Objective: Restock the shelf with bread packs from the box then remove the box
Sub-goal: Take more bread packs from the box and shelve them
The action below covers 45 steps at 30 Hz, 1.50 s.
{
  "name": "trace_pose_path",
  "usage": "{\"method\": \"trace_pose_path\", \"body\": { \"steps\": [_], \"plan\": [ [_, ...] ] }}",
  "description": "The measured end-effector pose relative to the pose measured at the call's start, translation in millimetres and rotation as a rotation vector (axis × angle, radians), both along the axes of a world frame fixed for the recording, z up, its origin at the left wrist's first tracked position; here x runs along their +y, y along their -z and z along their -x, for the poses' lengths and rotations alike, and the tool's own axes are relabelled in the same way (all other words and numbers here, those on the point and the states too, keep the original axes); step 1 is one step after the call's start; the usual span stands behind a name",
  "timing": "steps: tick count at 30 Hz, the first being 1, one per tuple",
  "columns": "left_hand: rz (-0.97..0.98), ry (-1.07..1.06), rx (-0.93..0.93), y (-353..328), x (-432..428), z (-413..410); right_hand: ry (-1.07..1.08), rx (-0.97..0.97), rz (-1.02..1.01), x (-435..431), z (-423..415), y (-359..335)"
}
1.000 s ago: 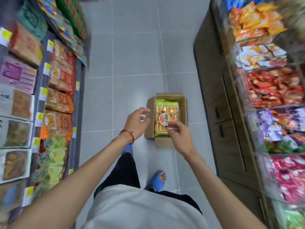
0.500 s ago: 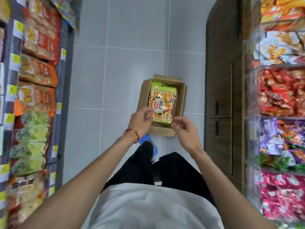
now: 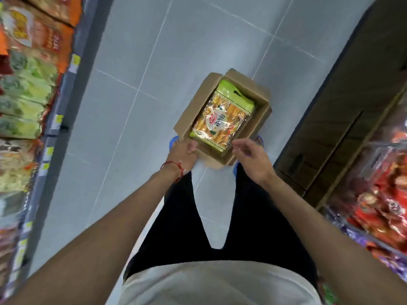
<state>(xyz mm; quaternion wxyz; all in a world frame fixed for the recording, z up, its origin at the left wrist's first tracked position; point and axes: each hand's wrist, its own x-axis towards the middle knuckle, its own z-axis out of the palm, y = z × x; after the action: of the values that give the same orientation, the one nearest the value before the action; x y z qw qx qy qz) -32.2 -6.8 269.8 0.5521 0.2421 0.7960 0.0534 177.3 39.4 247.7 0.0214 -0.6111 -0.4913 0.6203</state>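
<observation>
Head view: looks steeply down an aisle at a person's two forearms, black trousers (image 3: 220, 216) and a white shirt hem (image 3: 220, 282).
Box: an open cardboard box (image 3: 261, 126) stands on the grey tiled floor (image 3: 154, 62), just beyond the person's feet, turned at an angle to the aisle, flaps folded outward.
Bread pack: one bread pack (image 3: 222, 119) lies flat inside the box, with a green header at its far end, clear film over orange-yellow bread and a round white label in the middle. It fills most of the opening.
Left hand: the left hand (image 3: 182, 155) is at the near left corner of the box, back of the hand up, thumb against the rim. The fingers are hidden behind the hand, so I cannot tell whether they grip the cardboard.
Right hand: the right hand (image 3: 253, 161) hangs just beside the near right corner of the box, fingers loosely curved and apart, holding nothing. Its fingertips are near the pack's near edge; contact cannot be made out.
Wrist: a red string bracelet (image 3: 174, 168) circles the left wrist.
Feet: blue sandals (image 3: 174, 143) peek out on either side of the box's near end.
Left side: a shelf (image 3: 59, 111) with yellow price tags holds green and orange snack packs (image 3: 26, 89), blurred.
Right side: a dark wooden cabinet (image 3: 343, 106) stands near the box; nearer the person, red and purple packets (image 3: 385, 194) fill clear bins.
</observation>
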Motion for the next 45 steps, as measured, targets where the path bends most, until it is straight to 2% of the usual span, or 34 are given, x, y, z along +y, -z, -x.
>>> {"method": "trace_pose_path", "body": {
  "steps": [3,7,11,14,26,29,32,37,42,45],
  "plan": [
    [0.079,-0.076,-0.015,14.0,-2.5,-23.2,-0.107,-0.005,0.023,23.9,-19.6,16.3],
    [0.149,-0.276,-0.048,44.3,-0.9,-43.9,-0.215,-0.050,0.057,42.0,-32.3,45.9],
    [0.201,-0.496,-0.126,102.9,-6.1,-53.5,-0.302,-0.112,0.087,52.3,-33.0,89.1],
    [0.206,-0.579,-0.161,143.5,-12.3,-54.9,-0.356,-0.157,0.088,61.2,-26.5,129.1],
    [0.191,-0.482,-0.175,287.3,-20.7,-35.2,-0.560,-0.404,-0.008,109.5,19.2,280.9],
    [0.190,-0.544,-0.189,335.0,-12.0,-36.2,-0.658,-0.475,-0.065,126.0,27.6,325.2],
    [0.223,-0.593,-0.117,387.2,0.7,-39.1,-0.702,-0.509,-0.147,147.4,31.7,371.1],
    [0.320,-0.814,-0.030,455.7,26.3,-48.8,-0.735,-0.492,-0.237,184.8,27.0,441.5],
    [0.206,-1.190,0.009,495.9,28.4,-62.1,-0.643,-0.382,-0.082,203.1,13.7,485.2],
    [0.150,-1.298,-0.043,502.4,22.3,-68.3,-0.601,-0.342,-0.070,203.5,3.5,501.2]
  ]
}}
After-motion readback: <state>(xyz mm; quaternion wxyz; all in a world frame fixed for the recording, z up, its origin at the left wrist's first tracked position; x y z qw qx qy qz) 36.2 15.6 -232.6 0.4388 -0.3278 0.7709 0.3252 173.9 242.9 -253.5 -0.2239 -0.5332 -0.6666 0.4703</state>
